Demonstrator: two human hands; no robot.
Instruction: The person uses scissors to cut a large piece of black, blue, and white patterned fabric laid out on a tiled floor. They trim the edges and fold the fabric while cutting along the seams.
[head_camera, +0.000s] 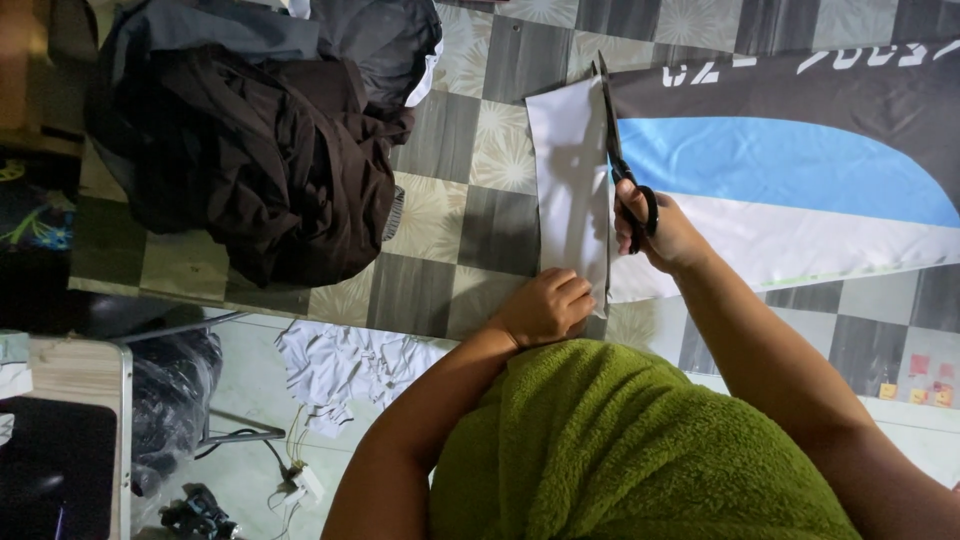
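Observation:
My right hand (665, 238) grips black scissors (618, 160) whose blades point away from me along the left edge of a printed fabric sheet (790, 190) with black, blue and white bands. My left hand (548, 306) is closed on the near end of a white strip of fabric (570, 180) that lies just left of the scissor blades. Both rest on a table covered in a grey and cream checked cloth (490, 230). A green fuzzy garment (620, 450) on my body fills the bottom of the view.
A heap of dark brown and grey clothes (260, 140) sits on the table's left part. Below the table edge lie white fabric scraps (345, 365), a power strip with cables (300, 485), a black bag (175, 390) and a small wooden-topped table (70, 375).

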